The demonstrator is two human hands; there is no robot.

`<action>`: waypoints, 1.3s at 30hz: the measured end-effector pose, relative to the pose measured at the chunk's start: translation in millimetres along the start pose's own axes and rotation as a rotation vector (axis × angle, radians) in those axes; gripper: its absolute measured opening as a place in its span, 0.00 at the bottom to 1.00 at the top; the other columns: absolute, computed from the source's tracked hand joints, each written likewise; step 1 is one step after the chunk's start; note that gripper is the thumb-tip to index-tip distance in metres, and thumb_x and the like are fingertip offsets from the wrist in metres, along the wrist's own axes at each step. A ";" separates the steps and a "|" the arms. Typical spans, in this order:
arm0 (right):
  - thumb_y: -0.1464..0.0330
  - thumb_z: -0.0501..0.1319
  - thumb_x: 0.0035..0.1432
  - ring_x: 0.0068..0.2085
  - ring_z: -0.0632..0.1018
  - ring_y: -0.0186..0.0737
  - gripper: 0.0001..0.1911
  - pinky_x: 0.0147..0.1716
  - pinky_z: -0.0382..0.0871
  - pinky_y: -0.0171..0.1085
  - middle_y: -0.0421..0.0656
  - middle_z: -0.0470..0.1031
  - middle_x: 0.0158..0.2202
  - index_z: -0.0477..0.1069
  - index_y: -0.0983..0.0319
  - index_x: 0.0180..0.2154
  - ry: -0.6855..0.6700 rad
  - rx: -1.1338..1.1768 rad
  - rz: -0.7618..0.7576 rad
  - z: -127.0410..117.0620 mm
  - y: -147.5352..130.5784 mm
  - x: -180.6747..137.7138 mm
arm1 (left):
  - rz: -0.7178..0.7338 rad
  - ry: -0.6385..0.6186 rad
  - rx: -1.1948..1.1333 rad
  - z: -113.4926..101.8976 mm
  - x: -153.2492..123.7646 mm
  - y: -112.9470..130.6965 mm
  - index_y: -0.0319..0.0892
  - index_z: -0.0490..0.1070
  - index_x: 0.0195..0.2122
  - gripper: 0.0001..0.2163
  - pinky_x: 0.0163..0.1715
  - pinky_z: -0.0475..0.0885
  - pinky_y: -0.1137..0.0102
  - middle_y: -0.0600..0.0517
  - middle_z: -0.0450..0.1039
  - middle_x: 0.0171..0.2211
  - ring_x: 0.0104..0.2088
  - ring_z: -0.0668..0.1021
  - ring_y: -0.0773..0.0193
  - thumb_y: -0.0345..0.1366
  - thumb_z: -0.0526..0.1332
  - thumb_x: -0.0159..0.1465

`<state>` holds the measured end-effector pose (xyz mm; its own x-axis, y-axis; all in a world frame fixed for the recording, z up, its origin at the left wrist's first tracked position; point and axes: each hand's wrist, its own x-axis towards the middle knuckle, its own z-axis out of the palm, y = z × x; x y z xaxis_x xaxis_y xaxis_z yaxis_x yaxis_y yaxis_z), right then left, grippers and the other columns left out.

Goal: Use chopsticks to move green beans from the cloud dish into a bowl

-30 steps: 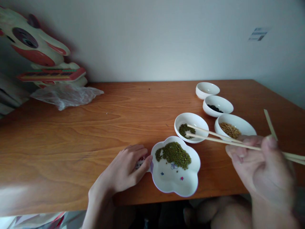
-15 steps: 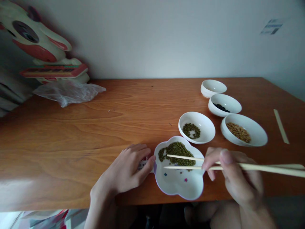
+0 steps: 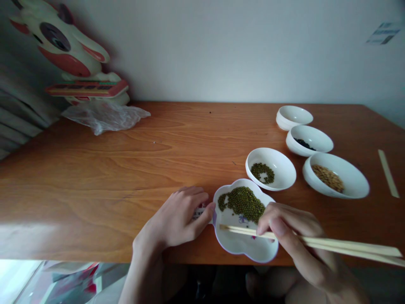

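A white flower-shaped dish (image 3: 234,242) with a purple rim lies near the table's front edge, with green mung beans (image 3: 245,202) heaped toward its far side. My left hand (image 3: 180,219) is closed around the dish's short handle at the left. In my right hand (image 3: 297,236) is a pair of wooden chopsticks (image 3: 344,245), their tips together over the lower left of the dish. Whether the tips pinch anything is too small to tell. Just behind the dish stands a white bowl (image 3: 283,171) holding some mung beans (image 3: 267,172).
To the right are a bowl (image 3: 356,179) of tan beans, a bowl (image 3: 322,139) of black beans and another white bowl (image 3: 294,114). A paper strip (image 3: 388,173) lies far right. At back left, a cow toy (image 3: 72,55) stands behind a plastic bag (image 3: 110,118).
The chopstick tips have closed together and moved down off the bean heap toward the front of the dish. My view has shifted slightly left; my left hand keeps its hold.
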<state>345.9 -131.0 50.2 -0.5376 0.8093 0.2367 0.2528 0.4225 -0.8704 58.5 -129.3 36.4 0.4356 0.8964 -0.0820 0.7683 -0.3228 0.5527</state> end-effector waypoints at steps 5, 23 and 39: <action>0.69 0.51 0.76 0.35 0.78 0.41 0.15 0.33 0.71 0.39 0.42 0.76 0.32 0.75 0.56 0.40 0.113 0.070 -0.025 -5.0 16.7 -30.1 | 0.006 0.009 0.005 -0.1 0.1 0.4 0.43 0.70 0.33 0.19 0.39 0.68 0.65 0.49 0.74 0.33 0.34 0.75 0.59 0.46 0.50 0.78; 0.38 0.41 0.70 0.32 0.80 0.46 0.39 0.28 0.72 0.40 0.46 0.78 0.31 0.80 0.55 0.35 0.251 0.069 0.067 -6.8 27.3 -42.4 | -0.006 0.007 -0.023 -0.3 0.2 0.5 0.43 0.71 0.33 0.19 0.40 0.69 0.65 0.49 0.74 0.33 0.34 0.75 0.60 0.46 0.51 0.78; 0.49 0.48 0.73 0.32 0.77 0.47 0.27 0.30 0.70 0.43 0.46 0.76 0.29 0.79 0.56 0.35 0.216 0.116 0.027 -0.6 37.1 -48.3 | 0.008 0.004 -0.010 -0.4 0.5 -0.4 0.43 0.68 0.32 0.19 0.37 0.66 0.65 0.50 0.74 0.34 0.34 0.73 0.61 0.46 0.51 0.78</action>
<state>381.6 -154.2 6.7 -0.3440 0.8933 0.2892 0.1639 0.3604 -0.9183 58.3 -128.6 36.4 0.4399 0.8950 -0.0745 0.7600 -0.3268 0.5617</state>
